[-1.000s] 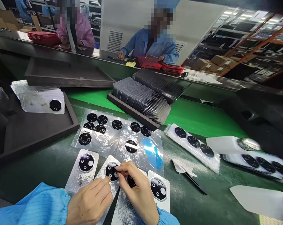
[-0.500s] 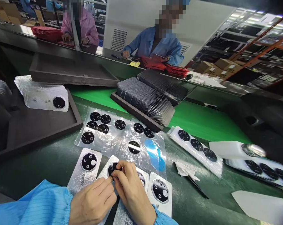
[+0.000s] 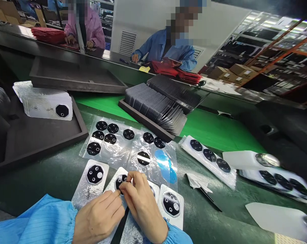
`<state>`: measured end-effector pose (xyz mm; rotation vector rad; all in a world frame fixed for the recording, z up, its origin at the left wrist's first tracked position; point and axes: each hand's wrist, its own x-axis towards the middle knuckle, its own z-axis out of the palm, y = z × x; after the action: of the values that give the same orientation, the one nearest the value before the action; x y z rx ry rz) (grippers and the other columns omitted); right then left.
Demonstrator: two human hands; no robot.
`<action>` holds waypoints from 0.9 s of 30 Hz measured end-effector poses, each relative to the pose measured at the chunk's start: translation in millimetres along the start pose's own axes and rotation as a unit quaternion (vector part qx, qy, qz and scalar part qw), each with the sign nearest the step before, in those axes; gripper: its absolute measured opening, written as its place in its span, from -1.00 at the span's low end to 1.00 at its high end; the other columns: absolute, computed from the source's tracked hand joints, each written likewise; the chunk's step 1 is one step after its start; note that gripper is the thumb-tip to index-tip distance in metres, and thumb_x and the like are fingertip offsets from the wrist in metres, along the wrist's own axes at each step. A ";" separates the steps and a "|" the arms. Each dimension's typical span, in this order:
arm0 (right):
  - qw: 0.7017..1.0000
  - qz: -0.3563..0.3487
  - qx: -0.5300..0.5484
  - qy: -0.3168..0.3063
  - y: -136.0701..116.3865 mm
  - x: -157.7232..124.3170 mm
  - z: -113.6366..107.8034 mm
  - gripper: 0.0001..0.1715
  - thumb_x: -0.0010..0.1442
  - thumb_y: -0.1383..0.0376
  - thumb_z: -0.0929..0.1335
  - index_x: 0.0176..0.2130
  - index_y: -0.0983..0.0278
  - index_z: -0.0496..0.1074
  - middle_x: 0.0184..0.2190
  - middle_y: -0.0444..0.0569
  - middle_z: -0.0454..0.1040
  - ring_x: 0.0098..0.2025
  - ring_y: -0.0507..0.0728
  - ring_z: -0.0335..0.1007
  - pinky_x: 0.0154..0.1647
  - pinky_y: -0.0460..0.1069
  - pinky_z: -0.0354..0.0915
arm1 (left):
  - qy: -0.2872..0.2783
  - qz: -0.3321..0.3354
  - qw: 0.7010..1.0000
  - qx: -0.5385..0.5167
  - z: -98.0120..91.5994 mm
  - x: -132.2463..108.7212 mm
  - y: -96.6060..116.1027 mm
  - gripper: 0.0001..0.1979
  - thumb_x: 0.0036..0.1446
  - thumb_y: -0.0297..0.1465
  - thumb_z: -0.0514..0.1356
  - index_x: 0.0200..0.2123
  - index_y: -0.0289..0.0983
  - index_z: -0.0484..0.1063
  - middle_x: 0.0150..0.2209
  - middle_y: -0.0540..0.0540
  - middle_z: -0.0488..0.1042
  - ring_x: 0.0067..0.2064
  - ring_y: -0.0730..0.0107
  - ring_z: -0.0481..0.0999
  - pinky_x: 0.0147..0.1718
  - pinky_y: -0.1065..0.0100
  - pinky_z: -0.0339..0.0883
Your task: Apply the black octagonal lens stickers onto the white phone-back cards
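Head view: person in light-blue sleeves seated or standing at a dark green worktop surface [image 3: 59, 176]; I note both bare hands close to its near edge. Left hand [image 3: 99, 215]: fingers curled, fingertips bunched at the lower rim of a black octagonal camera-style disc [image 3: 118, 181]. Right hand [image 3: 141, 205]: thumb and forefinger drawn together over the same disc, fingertips meeting the left's. Whether either pinches anything: cannot tell, contact point hidden.

The disc sits at the upper end of a silvery textured rectangular panel [image 3: 114, 175], second from left in a row of four along the surface's near edge. First silvery panel [image 3: 79, 193] lies to its left, its disc uncovered; third panel [image 3: 133, 230] partly under the right hand; fourth panel [image 3: 175, 222] at the row's right end.

Beyond the row, toward the far edge: clear plastic sheets [image 3: 117, 152] bearing black octagonal stickers [image 3: 93, 148], with a blue film piece [image 3: 166, 166] at their right end. Right of these, a dark slim tool [image 3: 211, 200] touches crumpled white tissue [image 3: 197, 181]. At the surface's left edge, a dark shallow tray [image 3: 41, 135] holds a fanned stack of silvery panels [image 3: 45, 103].
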<state>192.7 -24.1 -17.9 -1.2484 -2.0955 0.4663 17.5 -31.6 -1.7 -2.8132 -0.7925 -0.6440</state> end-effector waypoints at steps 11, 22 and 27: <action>1.000 -0.004 -0.026 0.005 -0.9 2.8 -5.1 -0.73 0.26 0.59 0.20 -0.20 0.27 0.32 -0.17 0.03 0.22 -0.17 0.14 0.20 -0.24 0.02 0.28 | 0.002 -0.008 1.000 -0.022 -0.9 0.4 -0.6 -0.67 0.27 -0.68 -0.12 -0.40 -0.38 0.37 -0.42 -0.12 0.42 -0.31 0.28 0.54 -0.20 0.26 0.47; 0.998 -0.011 -0.057 0.030 3.3 -1.5 0.9 -0.73 0.26 0.58 0.21 -0.24 0.27 0.37 -0.20 0.01 0.22 -0.21 0.13 0.17 -0.26 0.00 0.21 | -0.010 -0.009 0.999 -0.032 0.3 1.7 -2.1 -0.69 0.26 -0.68 -0.11 -0.38 -0.38 0.37 -0.40 -0.11 0.41 -0.30 0.28 0.51 -0.14 0.24 0.45; 0.994 -0.031 -0.083 0.069 1.2 -0.6 1.7 -0.72 0.29 0.55 0.19 -0.21 0.28 0.40 -0.21 0.01 0.23 -0.23 0.13 0.15 -0.26 0.00 0.18 | -0.019 0.000 0.999 -0.032 -0.6 0.4 -1.6 -0.70 0.24 -0.68 -0.10 -0.34 -0.39 0.38 -0.39 -0.13 0.41 -0.31 0.26 0.50 -0.23 0.24 0.46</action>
<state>192.5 -24.0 -20.1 -1.2666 -2.0807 0.1759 16.8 -30.2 -1.0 -2.8901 -0.7920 -0.6293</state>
